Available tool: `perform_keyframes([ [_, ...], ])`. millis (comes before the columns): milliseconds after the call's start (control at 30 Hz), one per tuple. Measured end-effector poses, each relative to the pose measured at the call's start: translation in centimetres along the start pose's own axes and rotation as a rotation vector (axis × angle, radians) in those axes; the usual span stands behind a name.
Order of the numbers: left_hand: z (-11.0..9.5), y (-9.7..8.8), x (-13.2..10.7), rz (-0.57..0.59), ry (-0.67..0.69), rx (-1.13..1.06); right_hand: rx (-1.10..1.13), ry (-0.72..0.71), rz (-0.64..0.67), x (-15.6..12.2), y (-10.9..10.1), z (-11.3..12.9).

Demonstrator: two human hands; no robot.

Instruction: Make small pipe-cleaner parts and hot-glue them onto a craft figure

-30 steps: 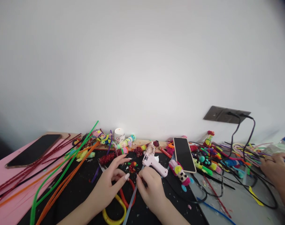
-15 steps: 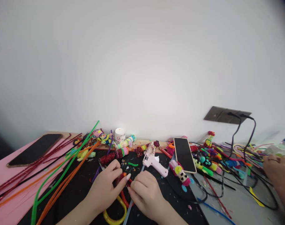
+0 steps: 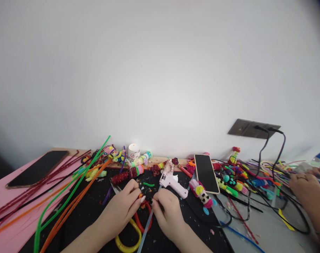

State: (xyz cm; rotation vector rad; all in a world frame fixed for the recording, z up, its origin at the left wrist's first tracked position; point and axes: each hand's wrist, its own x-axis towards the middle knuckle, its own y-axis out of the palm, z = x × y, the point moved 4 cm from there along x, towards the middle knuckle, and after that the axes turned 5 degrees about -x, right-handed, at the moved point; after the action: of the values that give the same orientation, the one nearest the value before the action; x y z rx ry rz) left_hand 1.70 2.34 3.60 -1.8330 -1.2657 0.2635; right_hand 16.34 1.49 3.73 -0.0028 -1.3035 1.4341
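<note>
My left hand (image 3: 124, 203) is closed in a pinch on a small orange fuzzy piece (image 3: 140, 195), mostly hidden by the fingers. My right hand (image 3: 168, 210), also pinched, has a tiny black piece (image 3: 150, 201) at its fingertips. The two hands are close but apart. Below them lie scissors with yellow and red handles (image 3: 137, 233), partly covered by my left hand. A translucent glue stick (image 3: 145, 232) crosses beside the handles. Just beyond my right hand rests a white glue gun (image 3: 175, 185) on the black mat (image 3: 196, 239).
Pipe cleaners (image 3: 70, 191) spread across a pink sheet (image 3: 9, 211) with a dark phone (image 3: 38, 168). A paper cup (image 3: 134, 151), fuzzy figures (image 3: 202, 196) and a white-framed phone (image 3: 207, 174) stand farther back. At right, cables (image 3: 263, 151) hang near another person's hand (image 3: 306, 191).
My hands have moved slightly apart, uncovering more of the red scissor handle. The black piece at my right fingertips now shows. The other person's hand has shifted a little left.
</note>
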Motion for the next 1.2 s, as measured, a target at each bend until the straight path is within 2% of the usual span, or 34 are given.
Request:
perform_keyframes([
  [167, 0.1, -0.1, 0.0, 0.013, 0.007, -0.031, 0.014, 0.076, 0.014, -0.1, 0.3, -0.8],
  [400, -0.2, -0.3, -0.2, -0.006, 0.026, -0.098, -0.035, 0.084, 0.091, -0.1, 0.7, -1.1],
  [500, -0.3, -0.2, -0.2, 0.009, 0.018, -0.172, -0.041, 0.086, 0.125, 0.0, 0.8, -1.0],
  [600, -0.5, -0.1, -0.1, -0.039, 0.001, -0.290, -0.019, 0.086, 0.160, -0.1, 0.9, -0.7],
  [733, -0.3, 0.2, -0.1, -0.120, -0.073, -0.432, 0.005, 0.076, 0.184, -0.1, 0.9, -0.5],
  [1000, 1.4, 1.6, -0.2, -0.176, -0.286, -0.726, 0.038, 0.045, 0.311, -0.2, 1.6, -0.2],
  [1200, 1.6, 1.6, -0.2, -0.232, -0.351, -0.748, -0.030, -0.010, 0.376, -0.3, 1.8, 0.5],
])
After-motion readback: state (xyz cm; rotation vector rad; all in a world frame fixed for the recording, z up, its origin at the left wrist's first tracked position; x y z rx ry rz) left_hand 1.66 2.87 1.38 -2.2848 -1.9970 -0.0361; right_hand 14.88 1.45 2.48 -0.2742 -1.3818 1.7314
